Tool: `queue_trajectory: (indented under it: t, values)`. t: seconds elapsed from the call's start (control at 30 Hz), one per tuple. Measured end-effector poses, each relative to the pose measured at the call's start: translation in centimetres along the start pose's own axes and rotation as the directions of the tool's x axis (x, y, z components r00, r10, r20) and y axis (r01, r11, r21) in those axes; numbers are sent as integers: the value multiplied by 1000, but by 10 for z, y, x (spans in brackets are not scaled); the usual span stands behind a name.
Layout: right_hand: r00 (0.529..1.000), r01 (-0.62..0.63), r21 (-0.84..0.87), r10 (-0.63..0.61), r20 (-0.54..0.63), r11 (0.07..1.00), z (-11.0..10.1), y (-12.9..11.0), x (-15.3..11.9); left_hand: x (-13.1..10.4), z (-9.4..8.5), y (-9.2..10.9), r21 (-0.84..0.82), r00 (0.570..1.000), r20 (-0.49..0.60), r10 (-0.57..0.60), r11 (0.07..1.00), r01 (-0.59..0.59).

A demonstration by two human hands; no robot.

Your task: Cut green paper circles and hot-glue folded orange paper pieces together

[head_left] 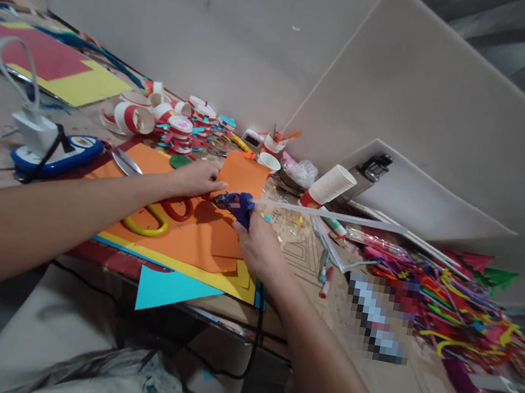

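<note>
In my right hand (257, 243) is a blue hot glue gun (242, 205), its nozzle pointing left toward my other hand. A long, pale glue stick (325, 214) juts from the gun's back. My left hand (197, 177) rests low over the orange paper (205, 234), fingers curled together near the nozzle; what they hold, if anything, I cannot make out. Under that forearm lies a pair of scissors (149, 220) with yellow and red handles. Another orange piece of paper (245, 172) extends just behind the nozzle.
Red-and-white paper-cup pieces (134, 118) cluster behind my left hand. On the left sits a blue power strip (56, 153) with a white plug. Stacked paper cups (333, 185) and colourful pipe cleaners (451, 304) are to the right. A turquoise sheet (169, 290) overhangs the front edge.
</note>
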State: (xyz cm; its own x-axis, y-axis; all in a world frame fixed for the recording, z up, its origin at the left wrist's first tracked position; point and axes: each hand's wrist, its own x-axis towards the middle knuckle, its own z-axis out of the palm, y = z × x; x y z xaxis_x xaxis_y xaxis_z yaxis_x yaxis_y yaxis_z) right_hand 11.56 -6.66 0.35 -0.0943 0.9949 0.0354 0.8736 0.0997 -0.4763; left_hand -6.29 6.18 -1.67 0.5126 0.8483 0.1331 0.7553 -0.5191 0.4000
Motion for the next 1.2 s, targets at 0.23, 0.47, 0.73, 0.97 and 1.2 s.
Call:
queue_trajectory:
  t: [0.23, 0.47, 0.73, 0.97, 1.2]
  values:
    - [999, 9, -7, -9, 34, 1000, -11, 9, -18, -3, -2, 2, -83, 1000, 11, 17, 996, -16]
    - [996, -82, -77, 80, -28, 994, -20, 9, -15, -4, -1, 1, -115, 999, 36, -23, 993, 27]
    - [998, -64, -53, 63, -15, 997, -15, 3, -13, -4, 0, -1, -102, 1000, 16, -5, 995, 6]
    - [974, -217, -168, 202, -102, 962, -35, 21, -28, -4, -2, 1, -146, 999, 51, -6, 989, 13]
    - [996, -75, -34, 73, -53, 997, -30, 17, -30, -8, -5, 4, -139, 998, 66, -22, 990, 31]
